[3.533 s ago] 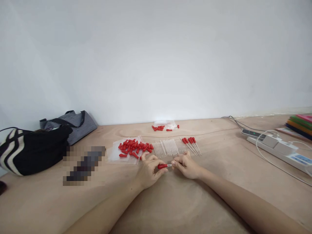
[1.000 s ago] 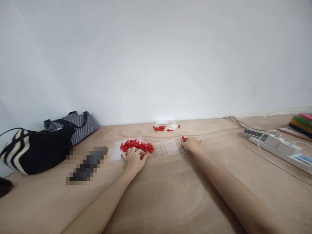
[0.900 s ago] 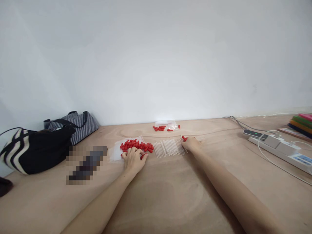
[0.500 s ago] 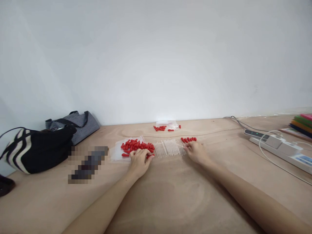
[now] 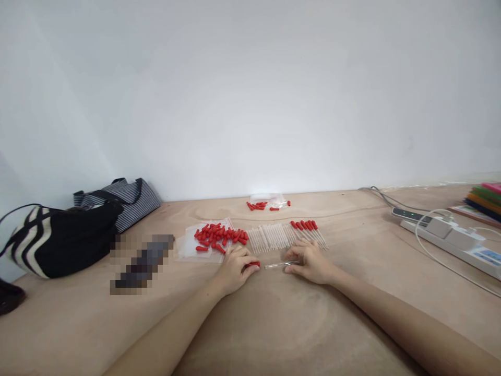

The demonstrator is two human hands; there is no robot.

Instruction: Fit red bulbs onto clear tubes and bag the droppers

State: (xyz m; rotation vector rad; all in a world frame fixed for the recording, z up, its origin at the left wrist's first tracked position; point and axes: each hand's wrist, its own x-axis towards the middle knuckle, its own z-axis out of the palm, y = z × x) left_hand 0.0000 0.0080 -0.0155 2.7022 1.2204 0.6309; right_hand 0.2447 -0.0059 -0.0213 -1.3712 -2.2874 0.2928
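Between its thumb and fingers my left hand (image 5: 237,269) holds a red rubber bulb (image 5: 253,264). My right hand (image 5: 307,262) grips a thin clear tube (image 5: 276,265), its free end pointing left toward the bulb; a small gap separates the two. Behind my hands lies a row of slim clear tubes (image 5: 271,237) side by side. Several tubes at the row's right end carry red bulbs (image 5: 304,225). To the left, a heap of loose red bulbs (image 5: 213,233) rests partly on clear plastic bags (image 5: 188,244).
Farther back near the wall are more red bulbs (image 5: 257,206) and a plastic bag (image 5: 267,198). A black bag (image 5: 78,243) and a striped bag (image 5: 136,206) stand left, near a pixelated object (image 5: 143,262). On the right are a power strip (image 5: 457,240), cables and coloured items (image 5: 483,201).
Both hands have come nearer to me, the left also shifting right with a bulb. A clear tube now shows in my right hand, and the bulb-topped tubes at the right are less covered.
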